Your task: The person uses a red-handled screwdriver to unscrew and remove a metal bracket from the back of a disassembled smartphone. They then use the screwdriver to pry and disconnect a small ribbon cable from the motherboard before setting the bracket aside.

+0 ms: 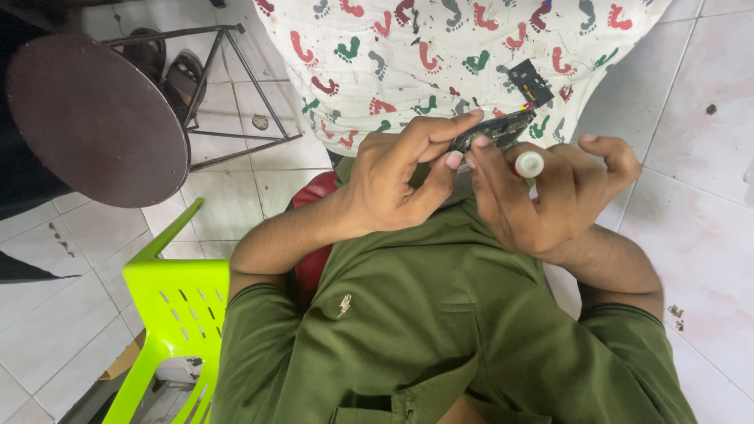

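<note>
My left hand (397, 179) pinches a small dark flat electronic part (496, 128), fingers along its top edge and thumb beneath. My right hand (550, 192) meets it from the right, its index finger pressing on the part, and it grips a thin tool with a white round cap (529, 163). Both hands are raised in front of my chest, above my olive green shirt. A small black component (531, 83) lies on the white cloth with coloured footprints (440, 55) just beyond the hands.
A round dark brown stool (94, 118) with a metal frame stands at the upper left, sandals behind it. A lime green plastic chair (169, 306) is at my lower left. White tiled floor (707, 180) surrounds me. Something red (314, 259) sits under my left arm.
</note>
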